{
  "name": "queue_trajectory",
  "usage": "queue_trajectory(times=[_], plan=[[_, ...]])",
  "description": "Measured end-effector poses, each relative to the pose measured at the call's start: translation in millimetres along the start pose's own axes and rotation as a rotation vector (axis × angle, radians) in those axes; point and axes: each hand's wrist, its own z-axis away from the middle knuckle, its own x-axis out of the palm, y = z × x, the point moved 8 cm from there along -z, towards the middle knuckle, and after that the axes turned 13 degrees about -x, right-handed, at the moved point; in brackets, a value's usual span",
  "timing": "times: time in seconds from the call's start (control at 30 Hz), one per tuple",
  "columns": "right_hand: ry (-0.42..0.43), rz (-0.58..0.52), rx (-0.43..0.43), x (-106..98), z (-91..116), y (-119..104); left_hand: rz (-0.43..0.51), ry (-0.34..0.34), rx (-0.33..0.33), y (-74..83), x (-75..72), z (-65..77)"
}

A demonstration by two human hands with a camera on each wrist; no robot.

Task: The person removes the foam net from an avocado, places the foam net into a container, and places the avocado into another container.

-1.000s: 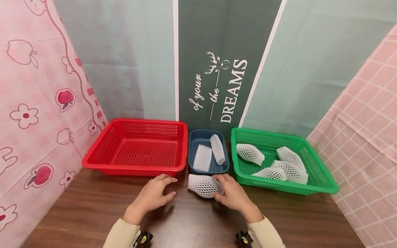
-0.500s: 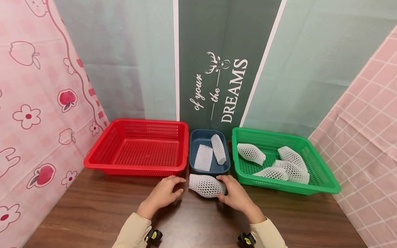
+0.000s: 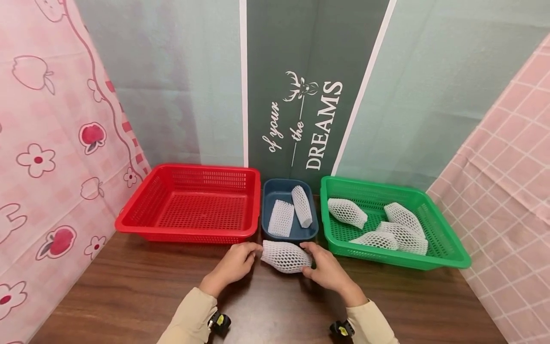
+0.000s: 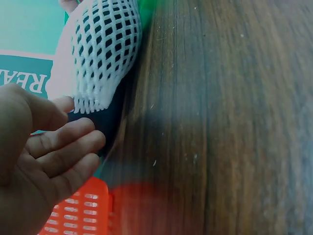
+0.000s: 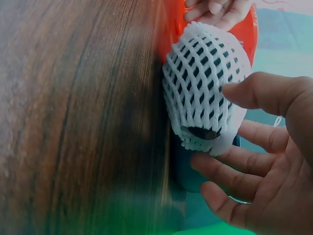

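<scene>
A white foam fruit net (image 3: pixel 283 258), bulging in the middle, lies on the wooden table in front of the small blue tray (image 3: pixel 267 191). My left hand (image 3: pixel 235 265) pinches the rim of its left end between thumb and index finger, the other fingers loosely bent. At the right end, my right hand (image 3: pixel 327 271) holds the net, thumb in front and fingers behind. A dark patch shows through the net's near opening in the right wrist view, where the thumb (image 5: pixel 244 90) presses on the mesh. What fills the net is hidden.
A red basket (image 3: pixel 189 234) stands at the left. The blue tray holds two flatter foam nets (image 3: pixel 281 219). At the right, a green basket (image 3: pixel 386 258) contains several bulging foam nets (image 3: pixel 347 212). Printed cloths (image 3: pixel 180 86) hang behind and at both sides.
My left hand has moved right to the net's left end, and its thumb and index finger have come together. My right hand has stayed at the right end; the net has hardly moved.
</scene>
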Motion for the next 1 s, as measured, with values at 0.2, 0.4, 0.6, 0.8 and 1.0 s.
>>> queue_trajectory(times=[0.2, 0.4, 0.6, 0.8, 1.0], plan=[[0.001, 0.008, 0.053, -1, -2, 7, 0.109, -0.033, 0.01, -0.4, 2.4, -3.4], [-0.02, 0.02, 0.052, -1, -1, 8, 0.211, -0.103, -0.056, -2.5, 9.3, -6.6], [-0.001, 0.022, 0.067, -4, -2, 7, 0.217, -0.077, -0.073, 0.4, 10.5, -9.0], [0.018, 0.015, 0.081, -5, 0, 10, 0.216, -0.048, -0.006, 9.1, 14.8, -11.2], [0.04, 0.008, 0.065, -6, 2, 10, 0.179, -0.056, 0.035, 17.9, 22.0, -12.3]])
